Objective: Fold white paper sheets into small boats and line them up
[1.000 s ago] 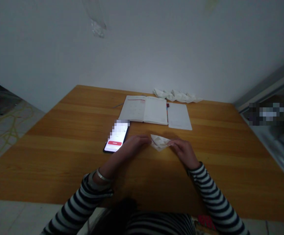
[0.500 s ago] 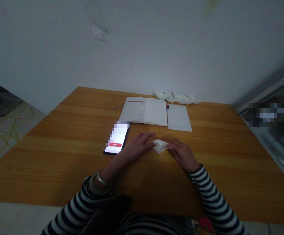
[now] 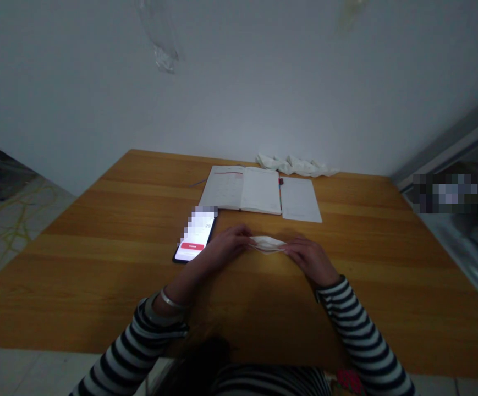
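At frame centre, the left hand (image 3: 226, 248) and right hand (image 3: 309, 257) pinch opposite ends of a folded white paper (image 3: 267, 244), fingers closed, on the desk (image 3: 98, 264).

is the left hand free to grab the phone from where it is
Probably not right away: the left hand is pinching one end of the folded paper, as is the right hand. The phone lies just beside it with nothing between.
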Tool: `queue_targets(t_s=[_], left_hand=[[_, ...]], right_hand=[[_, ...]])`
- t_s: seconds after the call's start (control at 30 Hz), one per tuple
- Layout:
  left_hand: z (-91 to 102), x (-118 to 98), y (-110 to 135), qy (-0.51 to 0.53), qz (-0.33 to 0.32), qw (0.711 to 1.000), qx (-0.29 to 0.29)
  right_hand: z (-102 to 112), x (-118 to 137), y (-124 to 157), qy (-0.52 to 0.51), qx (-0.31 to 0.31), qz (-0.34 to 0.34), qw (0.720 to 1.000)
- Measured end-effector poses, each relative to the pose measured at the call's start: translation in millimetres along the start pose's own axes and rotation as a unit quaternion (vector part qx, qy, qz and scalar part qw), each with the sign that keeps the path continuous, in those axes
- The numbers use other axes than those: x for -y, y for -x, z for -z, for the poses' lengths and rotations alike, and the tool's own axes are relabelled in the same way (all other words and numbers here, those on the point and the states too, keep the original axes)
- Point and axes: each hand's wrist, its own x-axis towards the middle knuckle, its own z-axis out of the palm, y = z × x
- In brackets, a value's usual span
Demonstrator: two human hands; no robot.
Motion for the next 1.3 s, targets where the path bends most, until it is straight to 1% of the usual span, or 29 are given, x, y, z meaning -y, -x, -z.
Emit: queue_targets(t_s=[0.17, 0.27, 0.33, 0.4, 0.5, 0.6, 0.77, 0.9, 1.03, 1.2, 1.3], left_hand=[[-1.3, -4, 0, 0.017, -0.007, 1.000, -0.003], [-2.5, -6, 1, 0.033, -0.014, 0.999, -0.035], [-3.1, -7, 2, 0.044, -0.026, 0.998, -0.046], [-3.8, -7, 1, 0.041, -0.036, 0.998, -0.032], [-5.6, -7, 0, 0.025, -0.033, 0.999, 0.001], [-7.4, -8, -1, 0.017, -0.023, 1.000, 0.011], [-6.3, -2, 2, 0.024, -0.003, 1.000, 0.012], [-2.7, 4, 3, 0.084, 0.025, 0.996, -0.015], [-0.5, 4, 2, 0.135, 0.043, 0.989, -0.052], [-2.5, 7, 1, 0.151, 0.037, 0.985, -0.072], [-4.0, 11, 2, 0.155, 0.047, 0.983, -0.081]], right_hand=[[-4, 2, -1, 0.008, -0.003, 0.012, 1.000], [-5, 2, -1, 0.009, -0.007, 0.014, 1.000], [-6, 1, 0, 0.008, -0.010, 0.013, 1.000], [-7, 0, 0, 0.004, -0.011, 0.008, 1.000], [-10, 0, 0, -0.013, -0.012, 0.007, 1.000], [-11, 3, -1, -0.027, -0.022, 0.005, 0.999], [-10, 3, 1, -0.064, -0.066, -0.021, 0.996], [-14, -1, 3, -0.081, -0.091, -0.032, 0.992], [-20, 3, 1, -0.104, -0.117, -0.024, 0.987], [-20, 15, -4, -0.121, -0.179, -0.005, 0.976], [-20, 17, -5, -0.109, -0.193, 0.004, 0.975]])
